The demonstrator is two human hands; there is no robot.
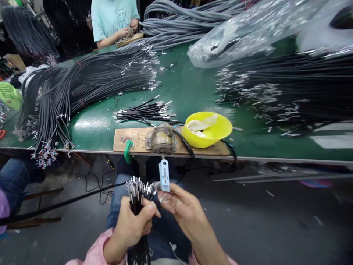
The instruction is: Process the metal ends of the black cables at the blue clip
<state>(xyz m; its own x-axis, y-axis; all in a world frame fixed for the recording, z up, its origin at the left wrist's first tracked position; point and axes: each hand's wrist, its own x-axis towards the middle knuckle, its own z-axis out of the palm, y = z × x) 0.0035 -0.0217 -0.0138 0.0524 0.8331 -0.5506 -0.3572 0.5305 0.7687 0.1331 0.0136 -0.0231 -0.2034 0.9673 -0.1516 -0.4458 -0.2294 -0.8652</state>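
My left hand [135, 222] is wrapped round a bundle of short black cables [140, 244], whose bare silver ends stick up above my fist. Just right of those ends, my right hand [183, 208] has its fingertips pinched together at the lower end of a light blue clip [164, 176]. Something thin and silvery shows at the fingertips, too blurred to make out. The clip hangs from the shaft of a small, grimy motor [162, 139], which is mounted on a wooden board [132, 141] at the table edge.
A yellow bowl [209, 129] with white scraps sits on the board, beside a green clamp [128, 151]. Black cable bundles [96, 73] and more cut cables [146, 112] lie on the green table [187, 81]. Across it, another person's hands [128, 31] work. A black cord [68, 201] crosses at left.
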